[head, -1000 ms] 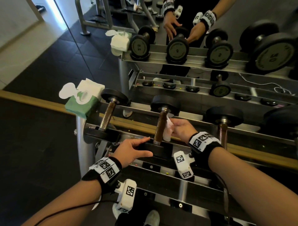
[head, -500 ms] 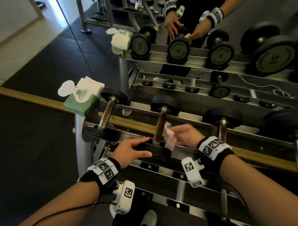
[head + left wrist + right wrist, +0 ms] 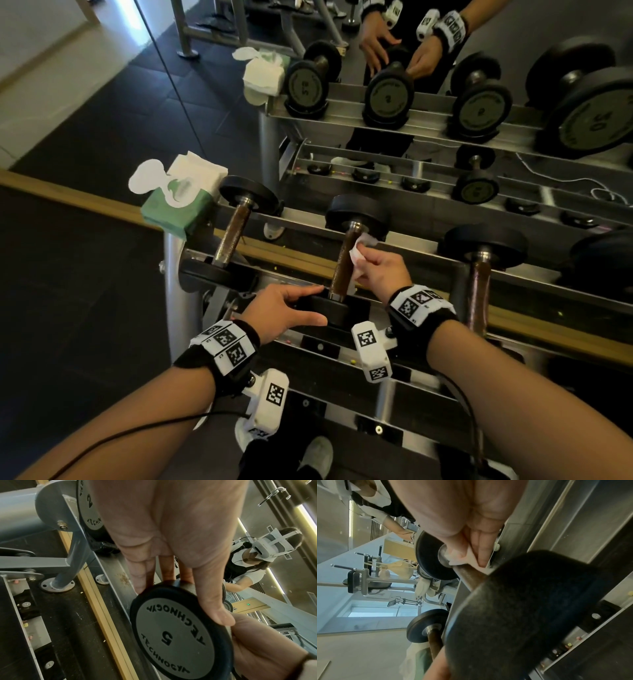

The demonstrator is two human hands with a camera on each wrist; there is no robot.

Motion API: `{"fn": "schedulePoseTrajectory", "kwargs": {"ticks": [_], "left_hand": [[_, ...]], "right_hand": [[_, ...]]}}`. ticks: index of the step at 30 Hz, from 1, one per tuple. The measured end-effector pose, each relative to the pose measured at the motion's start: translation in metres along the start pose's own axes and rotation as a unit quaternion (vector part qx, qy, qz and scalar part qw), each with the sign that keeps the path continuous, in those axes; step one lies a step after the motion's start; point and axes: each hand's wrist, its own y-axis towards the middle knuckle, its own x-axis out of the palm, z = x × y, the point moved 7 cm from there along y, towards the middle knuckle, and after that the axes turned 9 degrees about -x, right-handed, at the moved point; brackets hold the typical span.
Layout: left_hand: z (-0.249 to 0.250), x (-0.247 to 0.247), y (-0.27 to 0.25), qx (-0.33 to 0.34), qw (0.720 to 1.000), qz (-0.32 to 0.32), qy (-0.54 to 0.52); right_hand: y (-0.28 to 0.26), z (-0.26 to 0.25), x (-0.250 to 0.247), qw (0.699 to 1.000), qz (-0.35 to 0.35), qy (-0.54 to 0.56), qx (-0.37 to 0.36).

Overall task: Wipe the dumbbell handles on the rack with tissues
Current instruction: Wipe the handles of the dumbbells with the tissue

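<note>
The middle dumbbell's brown handle [image 3: 343,265] lies on the rack's upper rails [image 3: 428,260]. My right hand [image 3: 378,272] pinches a white tissue [image 3: 359,254] against the handle's far part, just below the far disc [image 3: 356,214]. In the right wrist view the tissue [image 3: 462,557] wraps the handle [image 3: 469,576] where it meets the metal collar. My left hand [image 3: 291,308] grips the near disc [image 3: 330,310], thumb on its front and fingers behind. The left wrist view shows that disc [image 3: 175,632] marked 5, with my thumb [image 3: 211,599] over its rim.
A green tissue box [image 3: 178,202] sits on the rack's left end, next to the left dumbbell [image 3: 234,236]. Another dumbbell [image 3: 479,274] lies to the right. A mirror [image 3: 411,113] behind the rack repeats the dumbbells and my hands. A lower shelf [image 3: 342,363] runs under my wrists.
My right hand slid the tissue down the handle toward the near disc, then back up to the far end. My left hand has kept its hold on the near disc.
</note>
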Motion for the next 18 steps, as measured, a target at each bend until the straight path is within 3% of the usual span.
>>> {"fn": "schedulePoseTrajectory", "kwargs": {"ticks": [6,9,13,18], "left_hand": [[0.001,0.002,-0.002,0.003,1.0,0.001,0.003],[0.0,0.003,-0.003,0.009,1.0,0.006,0.005],[-0.003,0.005,-0.001,0.008,1.0,0.021,-0.004],[-0.004,0.006,0.003,0.002,1.0,0.018,-0.01]], "right_hand": [[-0.01,0.009,-0.007,0.99,-0.126,-0.046,0.041],[0.002,0.009,-0.016,0.995,-0.074,0.007,0.069],[0.016,0.008,0.0,0.995,-0.003,0.087,0.054],[0.003,0.017,0.008,0.999,-0.009,0.031,0.039]]}}
